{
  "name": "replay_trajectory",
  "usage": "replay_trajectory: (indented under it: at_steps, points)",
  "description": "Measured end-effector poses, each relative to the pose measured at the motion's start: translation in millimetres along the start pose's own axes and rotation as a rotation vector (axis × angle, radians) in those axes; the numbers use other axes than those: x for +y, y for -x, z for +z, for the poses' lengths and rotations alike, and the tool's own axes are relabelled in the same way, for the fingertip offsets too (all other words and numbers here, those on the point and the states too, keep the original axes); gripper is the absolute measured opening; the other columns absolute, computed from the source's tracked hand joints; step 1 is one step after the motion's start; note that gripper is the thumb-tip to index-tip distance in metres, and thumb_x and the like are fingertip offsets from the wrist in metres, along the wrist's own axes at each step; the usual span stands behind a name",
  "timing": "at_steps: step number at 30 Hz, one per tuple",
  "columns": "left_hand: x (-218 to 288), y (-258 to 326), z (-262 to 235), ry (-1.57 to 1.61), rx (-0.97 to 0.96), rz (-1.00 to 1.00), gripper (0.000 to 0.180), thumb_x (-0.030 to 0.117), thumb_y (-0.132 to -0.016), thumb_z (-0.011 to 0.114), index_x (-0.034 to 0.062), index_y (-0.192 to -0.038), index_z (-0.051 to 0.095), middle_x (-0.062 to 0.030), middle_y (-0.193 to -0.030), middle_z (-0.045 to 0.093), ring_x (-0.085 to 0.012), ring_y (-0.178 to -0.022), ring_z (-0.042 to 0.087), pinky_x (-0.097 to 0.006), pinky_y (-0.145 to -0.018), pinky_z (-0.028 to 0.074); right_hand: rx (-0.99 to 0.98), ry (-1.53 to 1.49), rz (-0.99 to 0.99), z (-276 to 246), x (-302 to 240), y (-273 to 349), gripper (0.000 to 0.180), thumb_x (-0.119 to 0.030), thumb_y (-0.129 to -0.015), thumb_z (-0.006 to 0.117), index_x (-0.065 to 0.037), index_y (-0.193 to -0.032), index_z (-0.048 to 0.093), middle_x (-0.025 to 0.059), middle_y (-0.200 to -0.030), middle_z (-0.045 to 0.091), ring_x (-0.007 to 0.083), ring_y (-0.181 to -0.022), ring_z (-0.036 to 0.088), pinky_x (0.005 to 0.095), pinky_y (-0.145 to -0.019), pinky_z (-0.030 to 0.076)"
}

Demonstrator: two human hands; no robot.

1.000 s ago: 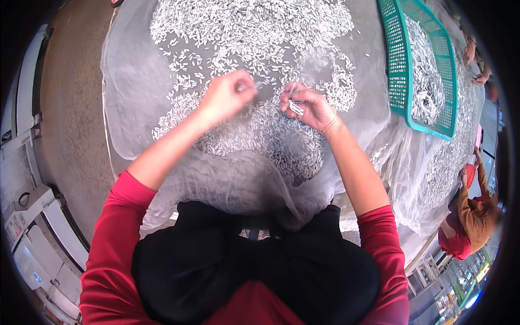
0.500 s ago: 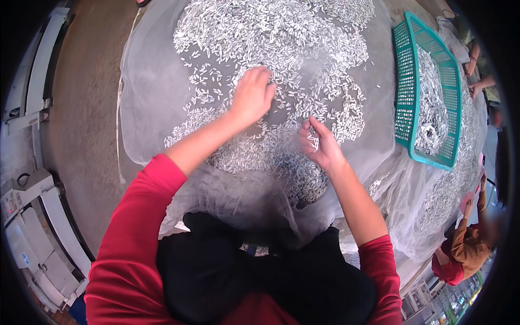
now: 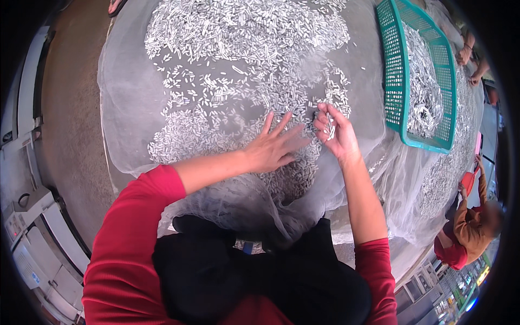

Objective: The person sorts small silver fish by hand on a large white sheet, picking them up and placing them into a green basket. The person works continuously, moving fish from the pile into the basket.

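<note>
Small silvery-white oblong pieces (image 3: pixel 244 27) lie heaped and scattered over a grey surface; I cannot tell their exact kind. My left hand (image 3: pixel 275 145) is open over the near part of the spread, its fingers apart and slightly blurred, touching or just above the pieces. To its right, my right hand (image 3: pixel 340 134) is turned partly palm up with curled fingers, and several of the same pieces show in its grip. The thumb and fingertips are close to a small patch of loose pieces. A thick pile (image 3: pixel 295 181) lies between my forearms.
Sheer whitish netting (image 3: pixel 127 108) drapes around the surface and towards my lap. A green slatted plastic basket (image 3: pixel 405 103) holding more silvery pieces stands at right. Beyond it are other people's hands (image 3: pixel 466 54) and a person in brown (image 3: pixel 471 230). Pale machines (image 3: pixel 32 260) line the left.
My left hand has come nearer and to the right, its fingers spreading from a bent, closed pose. The right hand has shifted slightly right, still holding pieces. The whole view has moved a little.
</note>
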State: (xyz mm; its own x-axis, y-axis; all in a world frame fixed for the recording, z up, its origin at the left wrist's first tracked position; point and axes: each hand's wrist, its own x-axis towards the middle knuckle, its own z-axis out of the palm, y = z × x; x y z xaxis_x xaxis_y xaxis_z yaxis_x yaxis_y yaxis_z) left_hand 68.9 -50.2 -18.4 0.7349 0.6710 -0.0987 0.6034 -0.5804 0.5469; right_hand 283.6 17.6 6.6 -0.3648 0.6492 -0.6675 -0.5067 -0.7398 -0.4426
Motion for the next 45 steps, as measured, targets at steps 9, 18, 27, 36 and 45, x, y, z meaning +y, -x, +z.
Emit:
replay_trajectory:
  at_steps: [9, 18, 27, 36, 45]
  points:
    - [-96, 11, -52, -0.001, 0.504, -0.205, 0.013, 0.013, -0.089, 0.054, 0.0115, -0.098, 0.063, -0.0041, -0.097, 0.062, -0.0229, -0.098, 0.054, -0.039, -0.089, 0.04, 0.508, 1.737, -0.327, 48, 3, -62, 0.024, -0.031, -0.079, 0.071, -0.007, -0.082, 0.069, 0.012, -0.081, 0.069, 0.0191, -0.081, 0.066, 0.0351, -0.071, 0.05]
    - [-154, 4, -74, -0.166, 0.348, -0.391, 0.015, 0.016, -0.083, 0.065, 0.0113, -0.097, 0.062, -0.002, -0.105, 0.058, -0.0237, -0.103, 0.053, -0.038, -0.087, 0.042, 0.002, 0.247, -0.048, 30, -13, -46, 0.02, -0.019, -0.082, 0.062, -0.005, -0.095, 0.058, 0.0032, -0.084, 0.061, 0.0163, -0.068, 0.056, 0.0287, -0.058, 0.041]
    - [-167, 13, -99, 0.785, 0.43, -0.611, 0.012, 0.012, -0.093, 0.056, 0.0041, -0.101, 0.058, -0.0057, -0.102, 0.061, -0.0159, -0.085, 0.06, -0.03, -0.072, 0.047, 0.014, 1.533, -0.41, 80, 30, -89, 0.017, -0.021, -0.081, 0.066, -0.009, -0.094, 0.066, 0.0093, -0.088, 0.068, 0.0242, -0.08, 0.066, 0.0374, -0.067, 0.05]
    - [-177, 70, -104, 0.747, 0.391, -0.736, 0.017, 0.018, -0.087, 0.061, 0.0074, -0.1, 0.064, -0.0021, -0.092, 0.061, -0.0127, -0.08, 0.057, -0.029, -0.075, 0.047, 0.083, 1.511, -0.336, 96, 30, -101, 0.019, -0.026, -0.083, 0.064, -0.009, -0.092, 0.066, 0.0073, -0.086, 0.067, 0.024, -0.078, 0.063, 0.0368, -0.066, 0.049]
    - [-168, 71, -96, 0.138, 0.306, -0.566, 0.017, 0.018, -0.082, 0.068, 0.0073, -0.094, 0.062, -0.01, -0.088, 0.059, -0.0269, -0.081, 0.06, -0.037, -0.074, 0.048, 0.23, 1.096, -0.263, 75, 0, -108, 0.026, -0.033, -0.08, 0.066, -0.009, -0.09, 0.067, 0.0035, -0.081, 0.066, 0.018, -0.071, 0.06, 0.0312, -0.066, 0.048]
